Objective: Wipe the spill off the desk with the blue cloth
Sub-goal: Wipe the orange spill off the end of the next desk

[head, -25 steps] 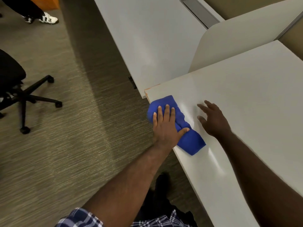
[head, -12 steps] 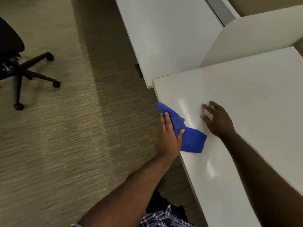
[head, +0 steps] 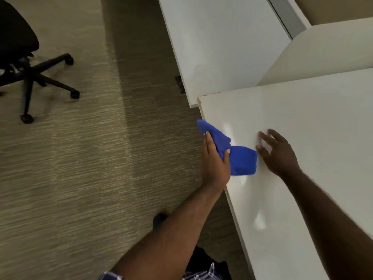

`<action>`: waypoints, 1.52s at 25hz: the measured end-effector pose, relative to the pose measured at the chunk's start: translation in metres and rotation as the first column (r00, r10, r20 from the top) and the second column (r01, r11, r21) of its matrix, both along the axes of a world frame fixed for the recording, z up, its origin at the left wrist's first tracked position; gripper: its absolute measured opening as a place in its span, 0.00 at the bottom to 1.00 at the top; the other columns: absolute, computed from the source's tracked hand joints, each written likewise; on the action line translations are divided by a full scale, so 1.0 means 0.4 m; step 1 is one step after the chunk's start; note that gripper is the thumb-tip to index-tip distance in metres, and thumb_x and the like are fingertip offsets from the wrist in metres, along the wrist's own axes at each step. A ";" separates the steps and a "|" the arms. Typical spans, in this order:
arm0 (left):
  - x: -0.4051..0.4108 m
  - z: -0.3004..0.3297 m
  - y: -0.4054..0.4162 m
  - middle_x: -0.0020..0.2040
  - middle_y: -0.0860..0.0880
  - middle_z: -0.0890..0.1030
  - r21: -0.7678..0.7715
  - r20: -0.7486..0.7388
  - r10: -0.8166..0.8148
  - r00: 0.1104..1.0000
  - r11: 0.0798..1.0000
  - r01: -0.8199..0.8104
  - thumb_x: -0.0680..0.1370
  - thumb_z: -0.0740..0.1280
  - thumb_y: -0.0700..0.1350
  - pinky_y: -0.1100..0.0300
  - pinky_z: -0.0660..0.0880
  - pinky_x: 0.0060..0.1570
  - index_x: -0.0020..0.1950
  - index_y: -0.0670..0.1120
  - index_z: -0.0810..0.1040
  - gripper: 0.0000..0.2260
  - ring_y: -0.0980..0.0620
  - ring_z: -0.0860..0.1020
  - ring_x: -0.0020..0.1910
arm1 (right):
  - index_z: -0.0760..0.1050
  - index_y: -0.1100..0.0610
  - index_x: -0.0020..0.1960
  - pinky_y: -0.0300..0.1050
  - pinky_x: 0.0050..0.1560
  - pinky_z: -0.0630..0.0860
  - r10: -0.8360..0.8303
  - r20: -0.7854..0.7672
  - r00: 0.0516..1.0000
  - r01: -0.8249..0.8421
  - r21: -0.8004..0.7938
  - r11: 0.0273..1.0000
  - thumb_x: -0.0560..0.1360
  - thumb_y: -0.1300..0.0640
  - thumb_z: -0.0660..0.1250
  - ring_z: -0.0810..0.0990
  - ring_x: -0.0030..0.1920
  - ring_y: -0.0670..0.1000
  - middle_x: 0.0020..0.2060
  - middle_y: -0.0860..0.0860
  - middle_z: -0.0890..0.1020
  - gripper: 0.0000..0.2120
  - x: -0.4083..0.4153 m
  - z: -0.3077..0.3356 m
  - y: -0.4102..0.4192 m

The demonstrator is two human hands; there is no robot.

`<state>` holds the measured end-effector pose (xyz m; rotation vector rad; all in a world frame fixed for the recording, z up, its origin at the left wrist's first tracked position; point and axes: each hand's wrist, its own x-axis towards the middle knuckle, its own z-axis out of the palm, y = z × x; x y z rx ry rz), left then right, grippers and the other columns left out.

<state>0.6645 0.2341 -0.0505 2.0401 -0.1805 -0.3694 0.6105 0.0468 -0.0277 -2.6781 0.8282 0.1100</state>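
- At the desk's left edge, my left hand [head: 215,164] is gripping the blue cloth [head: 241,160]: thumb is pressing on top of the fabric, fingers are curling around its bunched part from the side.
- Cloth is lying partly on the desk [head: 302,138], near the front-left corner; its upper bunched end is hanging past the edge over the floor, its flatter lower end is sitting on the white surface.
- My left palm is sitting mostly off the desk, beside the edge, with the forearm running down toward the bottom of the view.
- My right hand [head: 278,154] is resting on the desktop just beside the cloth's right end, fingers spread and holding nothing; whether the fingertips are touching the cloth, I cannot tell.
- Shiny patches are showing on the desk above and below the cloth; whether these are liquid or light reflections, I cannot tell.
- Beyond the corner, a second white desk [head: 222,43] is sitting at a lower level, with a curved divider panel [head: 323,53] standing between the two.
- Carpet [head: 101,158] is filling the left of the view, striped beige.
- Black office chair [head: 20,63] is standing at far left, well apart from the desk, wheeled base showing.
- Plaid sleeve [head: 109,276] is showing at the bottom edge.
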 end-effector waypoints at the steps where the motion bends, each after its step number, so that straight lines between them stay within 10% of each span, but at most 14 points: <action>1: 0.006 -0.005 -0.003 0.80 0.44 0.54 -0.015 -0.002 -0.002 1.000 1.000 0.002 0.80 0.64 0.48 0.53 0.48 0.78 0.78 0.41 0.49 0.33 0.49 0.53 0.78 | 0.67 0.50 0.72 0.56 0.70 0.64 0.002 0.006 1.000 -0.002 0.002 1.000 0.78 0.51 0.63 0.63 0.73 0.56 0.74 0.55 0.66 0.23 0.000 0.000 0.000; 22: 0.257 0.012 -0.052 0.74 0.44 0.67 -0.266 -0.245 0.050 0.968 0.957 -0.117 0.79 0.66 0.39 0.48 0.62 0.73 0.75 0.43 0.60 0.27 0.47 0.66 0.73 | 0.66 0.49 0.72 0.56 0.71 0.61 -0.023 0.064 0.998 0.020 0.049 0.999 0.78 0.51 0.63 0.59 0.75 0.58 0.74 0.55 0.65 0.23 -0.015 -0.019 0.002; 38: 0.243 0.004 -0.042 0.75 0.45 0.65 -0.272 -0.157 0.042 0.987 0.959 -0.084 0.79 0.65 0.40 0.51 0.59 0.75 0.75 0.40 0.59 0.26 0.50 0.64 0.74 | 0.66 0.48 0.72 0.58 0.71 0.64 -0.046 0.080 0.996 0.041 0.066 0.997 0.78 0.50 0.63 0.59 0.75 0.57 0.74 0.54 0.65 0.23 -0.018 -0.021 0.006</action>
